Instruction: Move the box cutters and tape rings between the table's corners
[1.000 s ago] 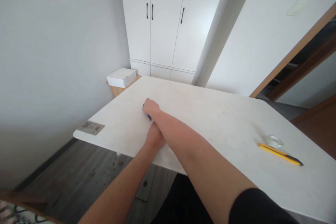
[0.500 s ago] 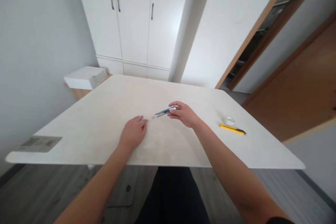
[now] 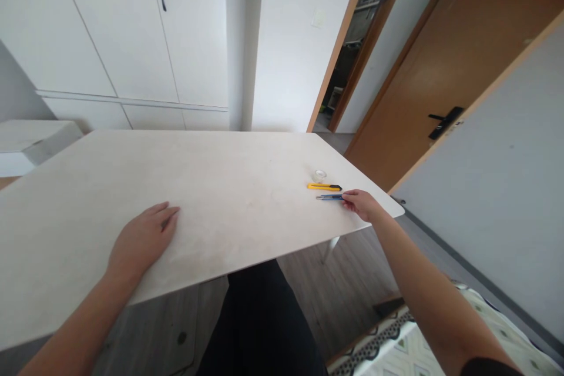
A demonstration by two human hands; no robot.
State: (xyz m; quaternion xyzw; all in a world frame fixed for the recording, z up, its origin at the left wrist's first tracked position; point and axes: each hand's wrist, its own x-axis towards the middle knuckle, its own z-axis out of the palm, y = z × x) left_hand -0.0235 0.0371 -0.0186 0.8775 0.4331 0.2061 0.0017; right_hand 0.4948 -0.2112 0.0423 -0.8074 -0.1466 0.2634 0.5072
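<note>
My right hand (image 3: pixel 359 204) pinches one end of a blue utility knife (image 3: pixel 329 197) low over the right part of the white table (image 3: pixel 211 188). Just behind it lies a yellow utility knife (image 3: pixel 324 187) with a dark end. A small clear roll of tape (image 3: pixel 319 175) is behind the yellow one. Far to the left, my left hand (image 3: pixel 145 238) rests on the tabletop with its fingers stretched out and nothing in them. Whether the blue knife touches the table I cannot tell.
A white box (image 3: pixel 53 138) stands beyond the table's left end. White cabinets (image 3: pixel 194 29) line the back. To the right are a brown door (image 3: pixel 423 64) and, below, a patterned bed cover (image 3: pixel 409 346). The table's front edge runs close to my legs.
My right hand has carried the blue utility knife from mid-table to the right, beside the yellow one. The view has turned right. My left hand still lies on the table.
</note>
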